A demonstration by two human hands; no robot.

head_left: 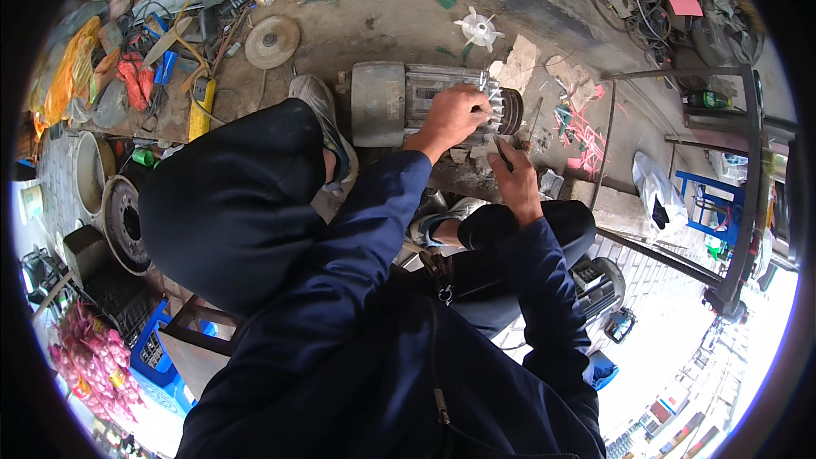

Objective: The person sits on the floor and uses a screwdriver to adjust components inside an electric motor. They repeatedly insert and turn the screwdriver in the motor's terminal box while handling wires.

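We have our left hand (455,115) laid over the ribbed end of the grey electric motor (425,104), fingers curled down against the cooling fins near its dark end cap, pressing rather than pinching. Our right hand (514,178) sits just beside the motor's near edge, closed round a thin dark tool (503,153) whose tip points toward the housing. The motor lies on its side on the concrete ground (391,17), near the middle of the work area, with a shoe (323,115) against its smooth drum end. We judge it heavy, stiff and unlikely to shift; the fins give good purchase but look thin and brittle, so the solid drum or end cap seems the safer hold. A white plastic fan (478,28) lies well apart, further out on the ground.
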